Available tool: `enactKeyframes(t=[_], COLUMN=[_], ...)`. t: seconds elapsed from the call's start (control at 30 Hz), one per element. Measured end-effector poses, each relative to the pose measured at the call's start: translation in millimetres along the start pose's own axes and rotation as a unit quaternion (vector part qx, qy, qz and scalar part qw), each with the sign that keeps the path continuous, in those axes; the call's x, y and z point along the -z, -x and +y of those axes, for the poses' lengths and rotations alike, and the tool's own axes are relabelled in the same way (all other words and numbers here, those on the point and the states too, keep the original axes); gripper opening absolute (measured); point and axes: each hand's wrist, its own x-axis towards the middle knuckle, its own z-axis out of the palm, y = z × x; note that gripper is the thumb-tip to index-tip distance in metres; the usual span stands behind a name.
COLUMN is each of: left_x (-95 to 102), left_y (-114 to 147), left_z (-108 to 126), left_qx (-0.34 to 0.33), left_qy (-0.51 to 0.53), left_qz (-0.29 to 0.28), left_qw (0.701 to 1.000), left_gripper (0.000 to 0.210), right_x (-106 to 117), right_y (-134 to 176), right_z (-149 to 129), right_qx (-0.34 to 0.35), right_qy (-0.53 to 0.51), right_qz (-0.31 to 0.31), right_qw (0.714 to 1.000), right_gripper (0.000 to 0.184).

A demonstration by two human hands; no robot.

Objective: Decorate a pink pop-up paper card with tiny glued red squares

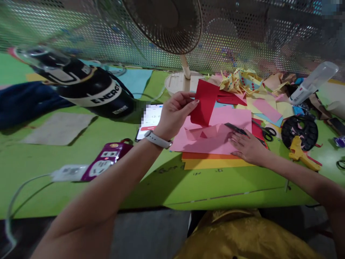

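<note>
A green worktop [151,190] carries everything, with a black bottle [99,93] standing at its left. A pink sheet [212,146] lies near the middle. Above its far part, the left hand [176,111] pinches a red paper [205,104] between thumb and fingers. The right hand [249,147] rests on the sheet's right side, fingers loosely spread over a dark-bladed tool [234,127], perhaps scissors; whether they grip it, I cannot tell.
</note>
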Motion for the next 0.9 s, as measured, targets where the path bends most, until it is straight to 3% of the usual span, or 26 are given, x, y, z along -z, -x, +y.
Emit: enactKeyframes(t=[0.17, 0.3, 0.53, 0.73, 0.9], left_x=[6.8, 9.2, 7.9, 5.5, -7.9], left_y=[-4.5, -3.1, 0.3, -8.9, -13.4], left_z=[0.2, 2.7, 2.4, 28.4, 51.5], left_qx=[0.009, 0.026, 0.003, -0.091, -0.158], left_qy=[-0.004, 0.017, 0.005, -0.035, -0.102], left_qz=[0.029, 0.034, -0.002, -0.019, -0.058], left_qw=[1.000, 0.999, 1.000, 0.995, 0.980], left_gripper=[0.026, 0.027, 0.028, 0.029, 0.020], right_x=[-1.6, -5.3, -5.3, -11.2, 0.0], right_y=[-6.2, -12.5, -33.9, -48.4, -43.2], right_z=[9.4, 20.8, 48.9, 71.9, 64.5], right_qx=[-0.002, -0.004, 0.015, 0.041, 0.034], right_qy=[0.022, 0.009, -0.010, -0.024, 0.010], right_qz=[0.002, -0.008, -0.024, 0.008, 0.087], right_qw=[1.000, 1.000, 1.000, 0.999, 0.996], right_gripper=[0.049, 0.063, 0.070, 0.063, 0.057])
